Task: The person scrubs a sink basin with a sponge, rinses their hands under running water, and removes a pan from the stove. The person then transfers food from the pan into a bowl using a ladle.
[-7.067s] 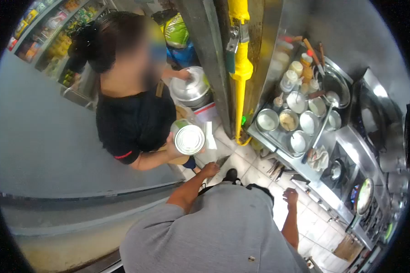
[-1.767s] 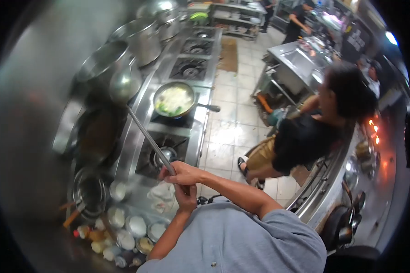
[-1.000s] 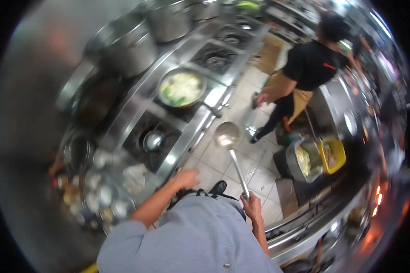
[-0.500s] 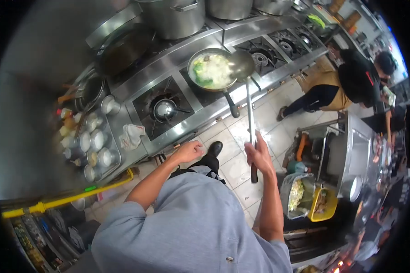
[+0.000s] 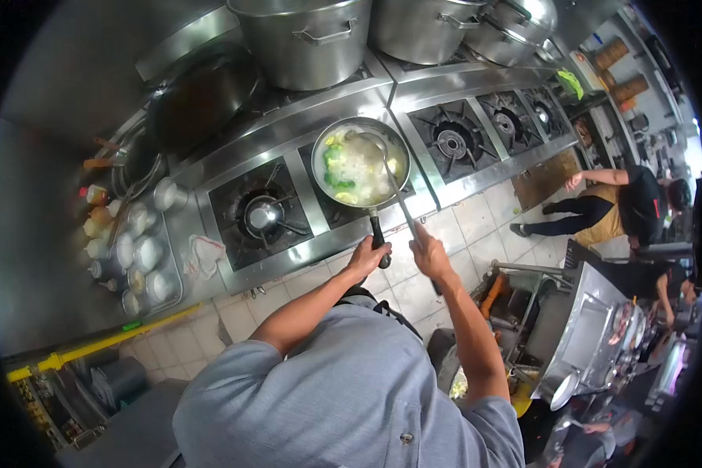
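Note:
A frying pan (image 5: 318, 173) stands on the stove with pale, bubbling liquid, green leaves and yellowish pieces in it. My left hand (image 5: 366, 259) is closed around the end of its black handle (image 5: 377, 228). In my right hand (image 5: 430, 256) is the long shaft of a ladle (image 5: 400, 196), gripped near its dark end. The ladle's bowl dips into the food at the upper part of the pan, partly hidden by liquid and steam.
Burners (image 5: 264, 212) flank the pan on both sides. Large stock pots (image 5: 296, 54) stand behind. Seasoning containers (image 5: 148, 251) fill a tray at left, beside a white cloth (image 5: 204, 256). To the right are another person (image 5: 600, 207) and a steel counter (image 5: 573, 312).
My left hand has moved forward from beside my body and taken hold of the pan handle. The ladle has gone from the pan's right edge into the food. The person at right has shifted.

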{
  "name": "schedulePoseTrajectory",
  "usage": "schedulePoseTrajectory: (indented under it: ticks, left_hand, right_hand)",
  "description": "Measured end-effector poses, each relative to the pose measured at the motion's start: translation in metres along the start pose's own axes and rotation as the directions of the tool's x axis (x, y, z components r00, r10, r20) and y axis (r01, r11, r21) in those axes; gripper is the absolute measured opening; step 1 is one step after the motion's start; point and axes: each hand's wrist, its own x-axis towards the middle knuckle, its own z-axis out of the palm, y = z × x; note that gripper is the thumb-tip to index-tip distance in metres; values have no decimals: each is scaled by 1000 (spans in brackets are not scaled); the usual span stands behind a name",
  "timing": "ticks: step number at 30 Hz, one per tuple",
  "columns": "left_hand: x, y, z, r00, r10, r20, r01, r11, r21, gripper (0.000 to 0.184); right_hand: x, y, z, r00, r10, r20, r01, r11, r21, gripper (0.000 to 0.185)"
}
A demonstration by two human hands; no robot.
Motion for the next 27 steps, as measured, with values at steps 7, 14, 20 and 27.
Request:
schedulePoseTrajectory:
  ticks: [7, 14, 20, 27]
  left_hand:
    - [5, -14, 13, 986, -153, 61, 158, 782, -603, 39]
    - [-3, 0, 28, 970, -241, 42, 191, 639, -745, 27]
    - [5, -1, 42, 970, -195, -145, 84, 828, -554, 33]
    - [1, -2, 29, 930, -163, -330, 56, 948, -312, 39]
  right_hand:
    - [-26, -56, -74, 750, 395, 531, -642, 626, 442, 43]
    - [-17, -38, -120, 952, 182, 247, -205, 976, 69, 56]
    - [48, -8, -110, 979, 20, 205, 18, 984, -180, 55]
    - [56, 40, -48, 969, 26, 247, 47, 958, -283, 61]
